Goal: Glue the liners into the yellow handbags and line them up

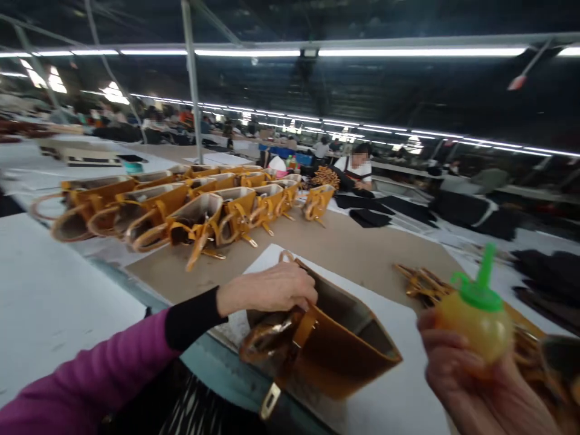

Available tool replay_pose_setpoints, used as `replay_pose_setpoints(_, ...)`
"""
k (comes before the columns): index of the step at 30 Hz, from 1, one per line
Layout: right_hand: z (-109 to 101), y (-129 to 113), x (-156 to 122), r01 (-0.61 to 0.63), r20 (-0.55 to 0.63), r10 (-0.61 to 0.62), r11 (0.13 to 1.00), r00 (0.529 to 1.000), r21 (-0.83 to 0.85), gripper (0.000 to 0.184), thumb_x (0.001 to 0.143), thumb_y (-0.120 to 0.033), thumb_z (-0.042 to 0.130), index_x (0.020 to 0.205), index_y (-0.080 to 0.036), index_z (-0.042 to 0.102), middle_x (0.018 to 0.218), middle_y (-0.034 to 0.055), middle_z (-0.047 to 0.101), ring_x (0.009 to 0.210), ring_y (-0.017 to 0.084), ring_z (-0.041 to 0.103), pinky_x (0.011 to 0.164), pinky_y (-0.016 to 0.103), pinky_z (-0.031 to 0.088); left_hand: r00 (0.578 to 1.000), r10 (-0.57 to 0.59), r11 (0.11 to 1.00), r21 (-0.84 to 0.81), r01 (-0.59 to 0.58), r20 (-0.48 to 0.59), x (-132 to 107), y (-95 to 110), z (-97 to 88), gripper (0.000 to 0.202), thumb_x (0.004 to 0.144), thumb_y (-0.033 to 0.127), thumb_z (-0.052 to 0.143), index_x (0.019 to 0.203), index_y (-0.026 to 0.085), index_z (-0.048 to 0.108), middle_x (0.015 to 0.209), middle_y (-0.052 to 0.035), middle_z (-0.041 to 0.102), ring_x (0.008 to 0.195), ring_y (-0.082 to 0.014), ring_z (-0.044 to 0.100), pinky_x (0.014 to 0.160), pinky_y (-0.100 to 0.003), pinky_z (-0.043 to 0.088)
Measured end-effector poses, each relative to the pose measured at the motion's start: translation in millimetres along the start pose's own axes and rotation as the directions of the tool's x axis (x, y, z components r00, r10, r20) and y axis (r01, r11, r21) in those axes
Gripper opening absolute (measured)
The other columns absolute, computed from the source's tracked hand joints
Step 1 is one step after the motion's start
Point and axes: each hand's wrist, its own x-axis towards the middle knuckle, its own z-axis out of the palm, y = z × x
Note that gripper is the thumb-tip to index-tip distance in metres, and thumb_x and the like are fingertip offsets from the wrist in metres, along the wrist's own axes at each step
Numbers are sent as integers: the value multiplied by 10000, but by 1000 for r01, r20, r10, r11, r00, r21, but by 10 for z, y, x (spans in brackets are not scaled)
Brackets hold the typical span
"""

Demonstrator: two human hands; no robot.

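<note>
My left hand [274, 287] grips the upper edge of a tan handbag [344, 350], its fingers closed near the strap. The bag stands tilted on a white sheet [399, 326], its mouth open and grey lining showing. A strap with a gold metal plate [270, 400] hangs down its front, over the table edge. At the right, my right hand [475, 380] is wrapped round a small round squeeze bottle [480, 320] of yellowish liquid. The bottle has a green cap and a green spout pointing up. It is held above the table, apart from the bag.
Several tan handbags [185, 205] stand in rows at the back left. Tan straps [426, 284] lie in a pile at the right. Dark fabric pieces [371, 211] lie farther back, near a seated person [357, 166]. A metal pole [193, 84] rises behind the bags.
</note>
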Motion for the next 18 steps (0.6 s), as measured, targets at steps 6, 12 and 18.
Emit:
replay_pose_setpoints(6, 501, 167, -36, -70, -118, 95, 976, 988, 205, 397, 834, -365, 624, 1163, -167, 522, 931, 59, 599, 616, 66, 564, 523, 140, 538, 1000, 19, 999, -31, -20, -11, 62, -150, 90, 142, 875, 179, 498, 778, 182, 601, 878, -17, 604, 875, -158, 519, 848, -248, 371)
replay_pose_setpoints(12, 727, 374, 15, -107, -181, 123, 990, 976, 94, 332, 870, -435, 548, 1084, -182, 571, 924, 67, 606, 619, 82, 569, 508, 169, 535, 980, -103, 988, -132, 81, -171, -45, -112, 305, 184, 867, 119, 460, 905, 186, 628, 989, -33, 618, 997, -164, 506, 936, -295, 364)
replay_pose_setpoints(18, 794, 580, 147, -47, -174, 42, 999, 984, -24, 211, 855, -350, 582, 974, -180, 620, 871, 75, 642, 589, 121, 592, 601, 340, 577, 812, -454, 807, -556, 200, -366, -121, 83, 384, 446, 742, 144, 608, 1168, 207, 493, 1158, -51, 568, 1085, -194, 498, 977, -338, 379)
